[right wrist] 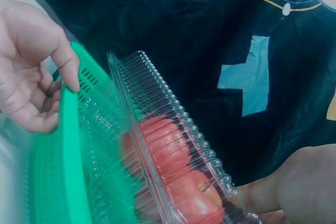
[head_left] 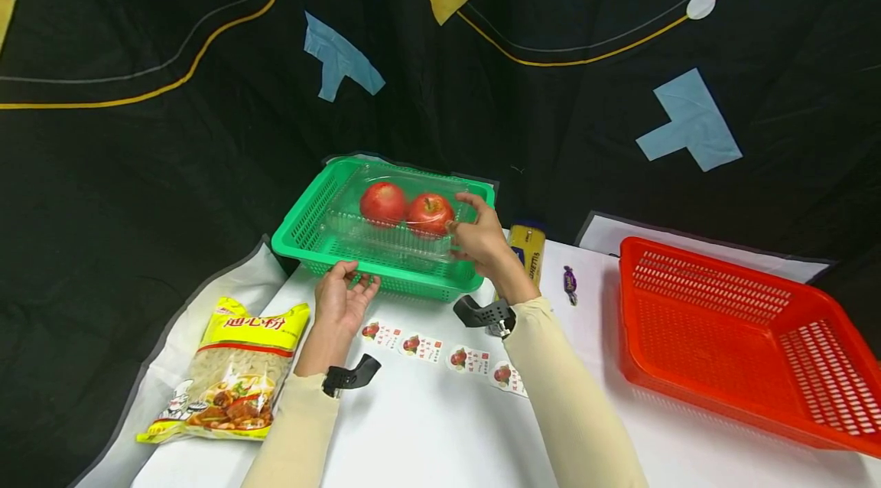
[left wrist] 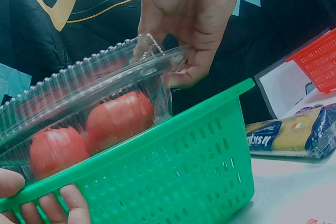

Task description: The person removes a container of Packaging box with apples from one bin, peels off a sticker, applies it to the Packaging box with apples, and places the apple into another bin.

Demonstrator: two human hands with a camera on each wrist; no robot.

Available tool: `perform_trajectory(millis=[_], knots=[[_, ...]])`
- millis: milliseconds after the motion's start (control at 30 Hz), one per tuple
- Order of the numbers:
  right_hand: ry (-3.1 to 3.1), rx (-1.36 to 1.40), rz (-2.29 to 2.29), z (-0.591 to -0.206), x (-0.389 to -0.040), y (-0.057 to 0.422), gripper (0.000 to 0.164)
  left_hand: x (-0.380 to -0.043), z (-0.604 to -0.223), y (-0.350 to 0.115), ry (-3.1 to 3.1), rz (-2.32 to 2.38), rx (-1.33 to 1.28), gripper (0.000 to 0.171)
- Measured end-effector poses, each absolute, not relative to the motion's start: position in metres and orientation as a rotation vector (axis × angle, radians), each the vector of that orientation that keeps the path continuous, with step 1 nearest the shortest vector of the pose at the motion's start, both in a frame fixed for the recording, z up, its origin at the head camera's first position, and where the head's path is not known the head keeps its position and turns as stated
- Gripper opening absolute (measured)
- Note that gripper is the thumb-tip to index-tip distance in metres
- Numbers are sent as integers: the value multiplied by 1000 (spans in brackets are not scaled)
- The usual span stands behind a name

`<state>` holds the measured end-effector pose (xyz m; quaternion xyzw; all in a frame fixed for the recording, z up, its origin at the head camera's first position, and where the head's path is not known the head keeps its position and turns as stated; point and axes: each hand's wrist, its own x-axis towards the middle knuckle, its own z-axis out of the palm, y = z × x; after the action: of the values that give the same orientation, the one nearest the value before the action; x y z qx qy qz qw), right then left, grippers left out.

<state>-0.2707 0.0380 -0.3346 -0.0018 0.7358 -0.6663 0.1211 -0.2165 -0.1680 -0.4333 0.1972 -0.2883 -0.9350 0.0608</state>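
Observation:
A clear plastic clamshell box with two red apples, the left apple and the right apple, lies tilted within the green basket. My right hand holds the box's right end, thumb and fingers at its edge. In the left wrist view, that end of the box stands above the basket's rim. My left hand grips the front rim, with the thumb on the inner side and the fingers outside, as the right wrist view shows.
Left of the basket lies a yellow noodle bag. A strip of apple stickers is in front. Behind my right wrist are a spaghetti pack and a purple-wrapped candy. A red basket stands at right; a black curtain hangs behind.

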Motion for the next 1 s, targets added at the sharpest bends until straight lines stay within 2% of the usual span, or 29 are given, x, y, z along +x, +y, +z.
perform_trajectory(millis=[1000], knots=[[2146,-16,-2001,-324,-261,69,56,-215,-431,-167,-849,-2833,616,11]])
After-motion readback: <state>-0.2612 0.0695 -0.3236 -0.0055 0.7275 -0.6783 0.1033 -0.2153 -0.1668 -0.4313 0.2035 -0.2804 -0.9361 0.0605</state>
